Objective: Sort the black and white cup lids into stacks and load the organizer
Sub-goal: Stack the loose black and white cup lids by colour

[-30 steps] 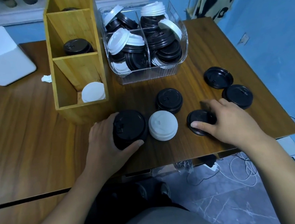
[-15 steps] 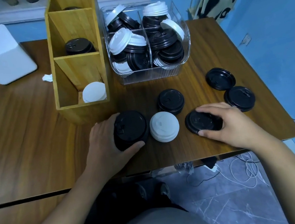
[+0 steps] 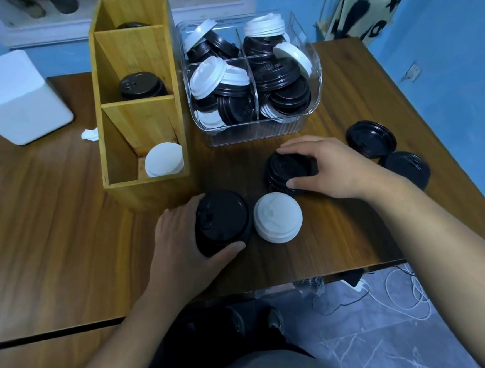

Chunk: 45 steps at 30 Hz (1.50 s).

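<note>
Wooden table, organizer, clear bin, white box, loose lids

White box, crumpled tissue, cables

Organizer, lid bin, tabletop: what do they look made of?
Organizer: looks like bamboo or light wood, matte, with visible straight grain.
Lid bin: clear hard plastic, probably acrylic, glossy; lids show through its ribbed walls.
Tabletop: dark wood-grain surface with a slight sheen; veneer, laminate or solid wood cannot be told.
</note>
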### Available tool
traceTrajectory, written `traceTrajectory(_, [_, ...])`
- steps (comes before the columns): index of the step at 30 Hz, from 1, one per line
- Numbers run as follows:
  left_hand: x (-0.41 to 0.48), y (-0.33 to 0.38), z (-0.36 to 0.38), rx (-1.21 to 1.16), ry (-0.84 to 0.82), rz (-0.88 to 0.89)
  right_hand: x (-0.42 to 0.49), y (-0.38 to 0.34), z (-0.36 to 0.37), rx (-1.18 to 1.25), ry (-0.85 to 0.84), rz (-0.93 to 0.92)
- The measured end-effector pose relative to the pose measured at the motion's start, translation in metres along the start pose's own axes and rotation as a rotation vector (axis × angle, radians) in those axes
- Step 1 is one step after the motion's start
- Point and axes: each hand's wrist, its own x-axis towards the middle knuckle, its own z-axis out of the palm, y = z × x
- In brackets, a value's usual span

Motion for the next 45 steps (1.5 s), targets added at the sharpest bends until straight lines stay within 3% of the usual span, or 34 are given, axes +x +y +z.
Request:
traceTrajectory(5, [0.001, -0.002, 0.001, 0.012, -0.007, -0.002, 0.002, 0.002, 0.004, 0.042, -0.049, 0.017])
traceTrajectory(14, [0.001, -0.004, 0.001, 0.026, -0.022, -0.005, 0.004, 0.007, 0.017, 0.214, 0.007, 0.067])
traceTrajectory(19, [0.002, -0.002, 0.002, 0.018, -0.004, 0.015, 0.003, 0.0, 0.015, 0.161, -0.015, 0.101])
traceTrajectory(21, [0.002, -0.003, 0.002, 0.015, -0.005, 0.015, -0.008, -0.002, 0.02, 0.123, 0.032, 0.065])
traceTrajectory(23, [0.002, -0.003, 0.001, 0.007, -0.005, 0.011, -0.028, 0.001, 0.023, 0.181, 0.212, 0.079])
traceTrajectory(25, [0.002, -0.003, 0.002, 0.011, -0.008, 0.011, -0.052, 0.012, 0.022, 0.08, 0.434, 0.156])
traceTrajectory(27, [0.002, -0.003, 0.003, 0.017, -0.013, 0.015, -0.074, 0.03, 0.015, -0.186, 0.577, 0.309])
traceTrajectory(30, [0.002, -0.002, 0.002, 0.019, -0.011, 0.017, -0.096, 0.056, 0.009, -0.374, 0.524, 0.683])
traceTrajectory(32, [0.002, -0.001, 0.002, 0.019, -0.001, 0.024, -0.103, 0.065, 0.01, -0.358, 0.449, 0.801])
traceTrajectory(37, [0.001, 0.002, 0.001, 0.019, 0.005, 0.023, -0.113, 0.062, 0.016, -0.18, 0.416, 0.624])
traceTrajectory(42, [0.001, 0.003, 0.0, 0.022, -0.008, -0.005, -0.129, 0.045, 0.019, 0.208, 0.17, 0.366])
traceTrajectory(45, [0.0, 0.003, 0.0, 0.012, -0.024, -0.04, -0.132, 0.035, 0.022, 0.133, 0.305, 0.401])
